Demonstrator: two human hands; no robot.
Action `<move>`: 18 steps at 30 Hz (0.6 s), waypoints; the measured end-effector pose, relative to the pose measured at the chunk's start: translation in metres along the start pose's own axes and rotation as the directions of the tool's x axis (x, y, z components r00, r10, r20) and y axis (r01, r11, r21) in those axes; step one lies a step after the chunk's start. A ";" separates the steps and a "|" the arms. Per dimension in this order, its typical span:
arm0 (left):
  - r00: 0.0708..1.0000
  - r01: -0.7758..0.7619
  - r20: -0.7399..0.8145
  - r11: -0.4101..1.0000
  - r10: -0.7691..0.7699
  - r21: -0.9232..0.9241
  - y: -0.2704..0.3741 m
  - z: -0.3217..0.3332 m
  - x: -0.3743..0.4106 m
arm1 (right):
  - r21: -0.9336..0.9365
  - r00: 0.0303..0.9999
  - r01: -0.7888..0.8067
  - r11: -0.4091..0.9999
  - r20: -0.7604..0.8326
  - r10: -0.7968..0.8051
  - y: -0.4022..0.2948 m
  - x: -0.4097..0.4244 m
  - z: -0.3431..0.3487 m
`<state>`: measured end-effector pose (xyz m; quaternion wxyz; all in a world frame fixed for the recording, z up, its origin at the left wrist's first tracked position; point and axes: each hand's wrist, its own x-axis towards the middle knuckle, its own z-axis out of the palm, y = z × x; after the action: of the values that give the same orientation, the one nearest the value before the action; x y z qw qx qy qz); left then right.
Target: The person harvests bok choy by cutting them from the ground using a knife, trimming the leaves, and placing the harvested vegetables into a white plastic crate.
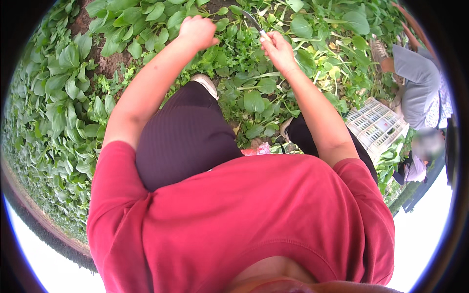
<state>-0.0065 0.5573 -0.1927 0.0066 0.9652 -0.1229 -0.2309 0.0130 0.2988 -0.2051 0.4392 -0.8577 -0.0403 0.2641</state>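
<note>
My right hand (277,49) is closed around the pale handle of a small curved-blade knife (253,21). Its dark blade points up and to the left, among the leaves. To the left, my left hand (198,31) hovers over leafy green plants (155,29) with its fingers curled down. The back of that hand hides whether anything is in its fingers. Cut or loose leafy greens (266,85) and low weeds lie on the ground below my hands, between my shoes.
A white slatted plastic crate (377,124) stands at right, beside more greens (389,164). A co-worker's grey-clad leg (417,82) is close beyond it, with another person (416,168) further back. Dense rows of greens (62,95) fill the left. A red-and-white item (262,149) lies between my legs.
</note>
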 end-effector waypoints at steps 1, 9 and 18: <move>0.999 0.025 0.044 1.000 -0.025 -0.003 -0.001 0.008 -0.009 | 0.009 0.999 0.050 0.999 0.001 -0.050 -0.001 -0.003 0.001; 0.982 0.057 -0.165 0.977 -0.092 -0.208 -0.016 0.057 -0.029 | -0.513 0.947 0.129 0.849 0.318 0.048 0.003 0.016 0.021; 0.987 0.053 -0.139 0.981 -0.080 -0.186 -0.006 0.048 -0.020 | -0.236 0.950 0.212 0.948 0.276 -0.144 -0.006 -0.017 0.009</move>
<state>-0.0440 0.5702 -0.2271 0.0958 0.9784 -0.0682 -0.1701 -0.0052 0.3032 -0.1974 0.3349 -0.8600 -0.2090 0.3232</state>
